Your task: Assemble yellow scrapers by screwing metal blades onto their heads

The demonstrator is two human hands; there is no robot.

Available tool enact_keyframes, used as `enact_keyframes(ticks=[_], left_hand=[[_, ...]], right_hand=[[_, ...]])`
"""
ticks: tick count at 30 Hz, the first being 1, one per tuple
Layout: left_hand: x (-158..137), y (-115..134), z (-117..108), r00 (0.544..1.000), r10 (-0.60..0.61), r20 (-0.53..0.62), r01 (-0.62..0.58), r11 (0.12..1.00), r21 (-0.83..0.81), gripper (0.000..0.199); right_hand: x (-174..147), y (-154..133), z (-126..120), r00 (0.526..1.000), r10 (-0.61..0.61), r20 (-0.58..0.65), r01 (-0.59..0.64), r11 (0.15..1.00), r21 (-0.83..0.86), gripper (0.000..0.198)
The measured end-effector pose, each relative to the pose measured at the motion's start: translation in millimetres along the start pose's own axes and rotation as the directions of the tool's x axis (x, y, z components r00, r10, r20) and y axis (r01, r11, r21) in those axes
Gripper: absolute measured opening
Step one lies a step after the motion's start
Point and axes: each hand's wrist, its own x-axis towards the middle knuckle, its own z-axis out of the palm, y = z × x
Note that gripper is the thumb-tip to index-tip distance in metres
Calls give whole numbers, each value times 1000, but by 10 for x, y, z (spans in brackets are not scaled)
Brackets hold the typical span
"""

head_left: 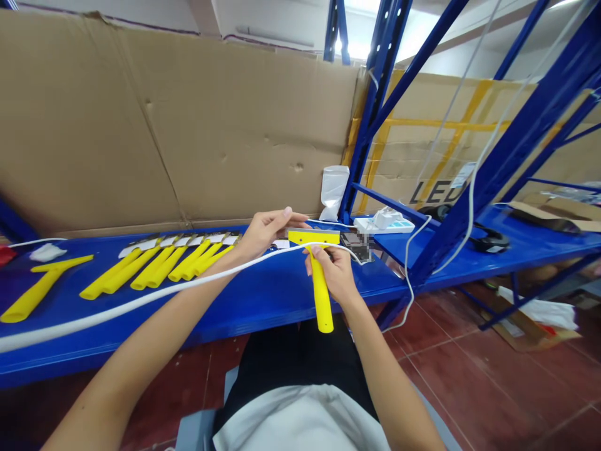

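Note:
A yellow scraper [322, 288] with a T-shaped head and a thin metal blade along its top edge is in my right hand [335, 269]. Its handle points down toward me over the front of the blue bench. My right fingers wrap the neck just below the head. At the head's left end is my left hand [272, 230], fingers stretched out; whether they touch the blade I cannot tell. Several more yellow scrapers [162, 263] lie in a row on the left, with white labels at their heads. Another yellow scraper [35, 291] lies apart at far left.
A white cable [154, 294] crosses in front of my left forearm. Behind my right hand are a dark patterned item [354, 245] and a white power strip [385, 222]. Blue rack posts [375, 113] rise at right. Tall cardboard [225, 125] backs the blue bench [263, 294].

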Motion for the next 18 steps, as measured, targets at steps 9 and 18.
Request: enact_keyframes(ticks=[9, 18], left_hand=[[-34, -90, -181, 999, -18, 44, 7, 970, 245, 37], [20, -269, -148, 980, -195, 44, 183, 965, 188, 36]], right_hand=[[15, 174, 36, 993, 75, -87, -70, 996, 58, 44], [-34, 261, 33, 960, 258, -112, -238, 957, 165, 50]])
